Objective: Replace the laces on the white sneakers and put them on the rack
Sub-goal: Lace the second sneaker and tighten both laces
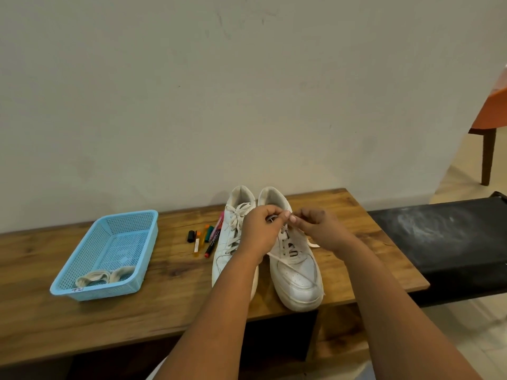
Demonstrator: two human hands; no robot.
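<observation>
Two white sneakers stand side by side on the wooden table (109, 319), toes toward me. The left sneaker (231, 242) is laced and tied with a bow. Over the tongue of the right sneaker (297, 275) both my hands meet. My left hand (260, 231) pinches the white lace (290, 266) near the top eyelets. My right hand (321, 229) pinches the same lace from the other side. One loose lace end trails across the toe, another lies to the right of the shoe.
A light blue plastic basket (131, 226) with a bundle of off-white laces (105, 277) sits at the left. Several markers (208, 238) lie beside the left sneaker. A black bench (450, 242) adjoins the table on the right; an orange chair (491, 116) stands beyond.
</observation>
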